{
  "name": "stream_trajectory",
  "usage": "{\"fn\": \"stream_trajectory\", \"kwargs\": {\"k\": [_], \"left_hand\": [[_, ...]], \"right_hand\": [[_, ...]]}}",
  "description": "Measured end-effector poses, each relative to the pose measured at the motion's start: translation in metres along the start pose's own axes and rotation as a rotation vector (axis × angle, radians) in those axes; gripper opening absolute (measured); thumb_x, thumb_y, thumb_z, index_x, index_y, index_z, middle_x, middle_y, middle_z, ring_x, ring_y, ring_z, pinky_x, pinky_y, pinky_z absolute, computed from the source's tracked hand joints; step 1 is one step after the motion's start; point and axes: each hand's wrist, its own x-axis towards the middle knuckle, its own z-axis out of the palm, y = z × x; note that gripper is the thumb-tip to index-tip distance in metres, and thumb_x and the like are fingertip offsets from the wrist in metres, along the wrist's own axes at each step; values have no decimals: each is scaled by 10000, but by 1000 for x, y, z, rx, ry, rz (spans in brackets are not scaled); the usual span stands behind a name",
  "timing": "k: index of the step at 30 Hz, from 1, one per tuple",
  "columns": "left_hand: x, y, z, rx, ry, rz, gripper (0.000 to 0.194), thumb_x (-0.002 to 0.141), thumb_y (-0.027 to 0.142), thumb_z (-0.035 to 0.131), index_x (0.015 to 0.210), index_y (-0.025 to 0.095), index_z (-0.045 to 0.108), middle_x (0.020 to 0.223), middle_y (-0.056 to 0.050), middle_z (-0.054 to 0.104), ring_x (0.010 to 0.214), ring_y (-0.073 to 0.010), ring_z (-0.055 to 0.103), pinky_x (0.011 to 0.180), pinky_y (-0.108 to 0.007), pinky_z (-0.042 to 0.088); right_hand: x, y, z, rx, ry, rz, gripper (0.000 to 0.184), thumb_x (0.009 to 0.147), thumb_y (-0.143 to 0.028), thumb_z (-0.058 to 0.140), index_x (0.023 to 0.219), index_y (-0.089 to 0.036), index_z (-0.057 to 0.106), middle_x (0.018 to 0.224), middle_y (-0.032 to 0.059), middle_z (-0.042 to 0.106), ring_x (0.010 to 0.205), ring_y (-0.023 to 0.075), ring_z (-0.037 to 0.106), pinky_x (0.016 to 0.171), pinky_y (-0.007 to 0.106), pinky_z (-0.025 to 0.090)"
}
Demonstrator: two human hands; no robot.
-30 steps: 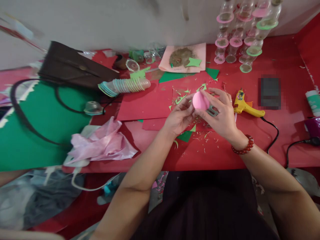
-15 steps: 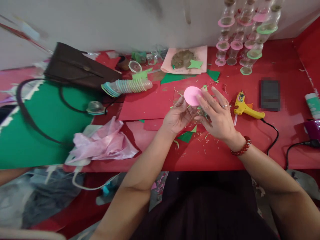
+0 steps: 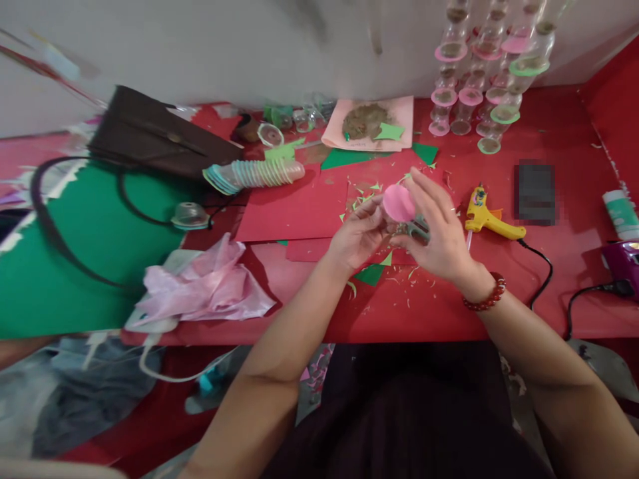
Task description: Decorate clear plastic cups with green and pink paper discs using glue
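Both hands meet over the middle of the red table (image 3: 549, 266). My left hand (image 3: 355, 236) pinches the near edge of a round pink paper disc (image 3: 398, 202), held up above the table. My right hand (image 3: 436, 229) has its fingers curled around the disc's right side, and grey-green scissor handles (image 3: 418, 230) show under its fingers. Small green paper scraps (image 3: 367, 196) lie on the red sheets beneath the hands. A red bead bracelet (image 3: 485, 295) sits on the right wrist.
A yellow glue gun (image 3: 486, 214) with a black cord lies right of the hands. Stacked clear cups with pink and green discs (image 3: 479, 73) stand at the back. A row of nested cups (image 3: 254, 173), a brown bag (image 3: 150, 136), green paper (image 3: 74, 253) and a pink plastic bag (image 3: 204, 286) lie left.
The pink disc has turned and dropped slightly from its higher, flatter position half a second ago; my right fingers have curled closer around it. The view shifted slightly.
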Motion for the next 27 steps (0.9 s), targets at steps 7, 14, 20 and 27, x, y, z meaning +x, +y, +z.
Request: {"fn": "stream_trajectory", "kwargs": {"k": [7, 14, 20, 27], "left_hand": [[0, -3, -2, 72, -39, -43, 142, 849, 306, 859, 835, 204, 763, 775, -21, 738, 705, -162, 682, 677, -304, 569], [-1, -8, -1, 136, -74, -72, 276, 890, 470, 827, 928, 204, 766, 818, -58, 772, 827, -222, 761, 737, -326, 595], [-5, -4, 9, 188, -44, 208, 537, 672, 480, 1008, 1101, 262, 769, 1124, -30, 764, 990, -170, 712, 819, -252, 574], [-5, 2, 6, 236, -70, 157, 467, 591, 318, 1049, 951, 234, 763, 936, -7, 748, 845, -144, 675, 735, -251, 546]], "right_hand": [[3, -2, 3, 75, -176, 36, 710, 955, -247, 687, 1634, -330, 498, 1647, 83, 581, 1616, 344, 431, 1312, 678, 360], [4, -1, 1, 115, -82, 84, 493, 951, -204, 651, 1439, -271, 672, 1428, 106, 739, 1418, 324, 629, 1232, 617, 476], [4, -5, 3, 396, -53, 336, 373, 895, -415, 771, 1214, -236, 703, 1087, 81, 793, 957, 255, 739, 889, 463, 633], [4, 1, 11, 781, -52, 515, 523, 764, -570, 898, 1079, -249, 631, 1070, 52, 749, 978, 215, 724, 926, 415, 619]]}}
